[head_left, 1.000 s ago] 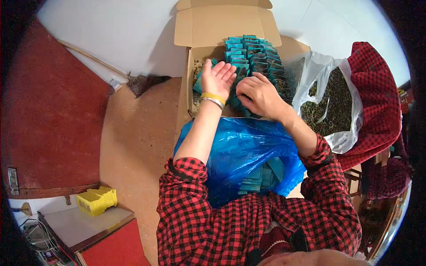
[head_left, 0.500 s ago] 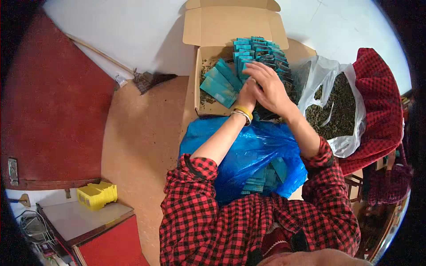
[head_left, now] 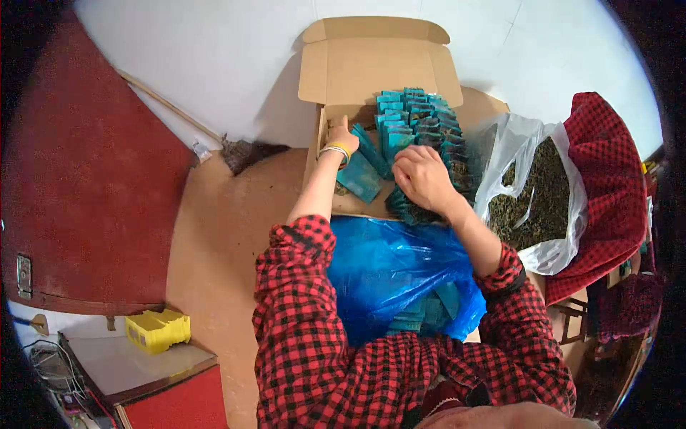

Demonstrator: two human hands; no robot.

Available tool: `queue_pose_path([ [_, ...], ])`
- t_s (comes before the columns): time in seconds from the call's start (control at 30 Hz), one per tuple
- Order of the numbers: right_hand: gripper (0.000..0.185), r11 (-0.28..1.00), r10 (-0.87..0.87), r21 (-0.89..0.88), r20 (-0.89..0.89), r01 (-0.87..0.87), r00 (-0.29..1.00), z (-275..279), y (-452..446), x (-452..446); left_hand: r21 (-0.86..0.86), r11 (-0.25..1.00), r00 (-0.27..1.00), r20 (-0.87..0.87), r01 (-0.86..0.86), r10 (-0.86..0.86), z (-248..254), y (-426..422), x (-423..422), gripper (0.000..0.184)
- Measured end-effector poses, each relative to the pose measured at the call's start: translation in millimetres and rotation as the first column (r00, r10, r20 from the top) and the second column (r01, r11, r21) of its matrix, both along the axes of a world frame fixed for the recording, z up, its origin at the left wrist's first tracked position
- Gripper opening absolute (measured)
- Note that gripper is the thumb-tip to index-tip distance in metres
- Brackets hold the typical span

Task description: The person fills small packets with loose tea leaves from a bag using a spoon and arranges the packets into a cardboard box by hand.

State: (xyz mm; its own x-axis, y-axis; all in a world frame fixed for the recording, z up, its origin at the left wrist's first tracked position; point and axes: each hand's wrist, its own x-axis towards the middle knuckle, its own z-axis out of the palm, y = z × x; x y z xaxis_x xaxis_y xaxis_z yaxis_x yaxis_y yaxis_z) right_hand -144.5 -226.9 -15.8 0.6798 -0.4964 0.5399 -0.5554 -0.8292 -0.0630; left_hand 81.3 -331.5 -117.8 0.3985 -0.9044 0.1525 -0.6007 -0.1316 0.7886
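Observation:
My left hand (head_left: 341, 136) is inside the left part of the cardboard box (head_left: 325, 209), a finger stretched out toward the back. Its other fingers are partly hidden. Two flat teal packets, a front one (head_left: 359, 180) and a narrower one (head_left: 370, 152), lie slanted beside it. My right hand (head_left: 423, 175) is over the front of the packed rows, its fingers curled in; what they hold, if anything, is hidden. Several teal packets (head_left: 396, 132) with dark leafy contents stand in close rows along the box's right side.
A blue plastic bag (head_left: 393, 250) with more teal packets (head_left: 429, 311) lies against my front. At right, a clear plastic bag (head_left: 572, 236) holds dark dried leaves (head_left: 537, 189) beside red checked cloth (head_left: 607, 186). A yellow basket (head_left: 158, 330) stands on the cabinet at left.
My hands were together over the middle of the box and have parted. The left moved left and back into the box; the right came down onto the packets. The view has tilted slightly.

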Motion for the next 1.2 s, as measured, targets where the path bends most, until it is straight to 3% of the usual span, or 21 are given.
queue_pose_path([
  [0.1,0.012,0.999,0.017,0.044,-0.015,-0.016,1.0,1,5,0,0.147,0.945,0.941,0.13,0.294,-0.313,-9,-16,8,0.052],
  [0.17,0.011,1.0,0.008,0.021,0.031,-0.009,1.0,-2,7,0,0.219,0.923,0.931,0.116,0.316,-0.346,-2,-20,8,0.055],
  [0.27,0.011,1.0,0.007,0.028,0.039,-0.008,0.999,-3,6,0,0.367,0.855,0.905,0.075,0.365,-0.419,18,-18,6,0.063],
  [0.37,0.011,0.998,0.004,0.068,0.032,-0.006,0.999,-4,7,-1,0.404,0.759,0.855,-0.144,0.511,-0.499,27,-13,11,0.07],
  [0.4,0.011,0.998,-0.008,0.06,0.042,0.005,0.999,-3,8,0,0.411,0.755,0.854,-0.146,0.511,-0.499,27,-10,10,0.07],
  [0.5,0.01,0.999,-0.027,0.035,0.055,0.025,0.998,-3,9,2,0.221,0.854,0.862,0.086,0.471,-0.499,23,-5,6,0.066],
  [0.63,0.01,0.999,-0.021,0.032,0.06,0.019,0.998,-3,10,1,0.34,0.775,0.811,0.056,0.533,-0.582,36,-6,-5,0.058],
  [0.77,0.01,0.999,-0.024,0.032,0.068,0.022,0.997,-3,12,0,0.431,0.728,0.781,0.081,0.533,-0.619,41,-11,-9,0.063],
  [0.9,0.01,0.998,-0.036,0.053,0.064,0.032,0.997,-1,13,2,0.372,0.694,0.719,0.091,0.617,-0.689,15,-29,-6,0.06],
  [1.2,0.01,0.997,-0.049,0.069,0.067,0.044,0.997,-4,13,1,0.429,0.596,0.647,0.035,0.679,-0.762,34,-15,6,0.062],
])
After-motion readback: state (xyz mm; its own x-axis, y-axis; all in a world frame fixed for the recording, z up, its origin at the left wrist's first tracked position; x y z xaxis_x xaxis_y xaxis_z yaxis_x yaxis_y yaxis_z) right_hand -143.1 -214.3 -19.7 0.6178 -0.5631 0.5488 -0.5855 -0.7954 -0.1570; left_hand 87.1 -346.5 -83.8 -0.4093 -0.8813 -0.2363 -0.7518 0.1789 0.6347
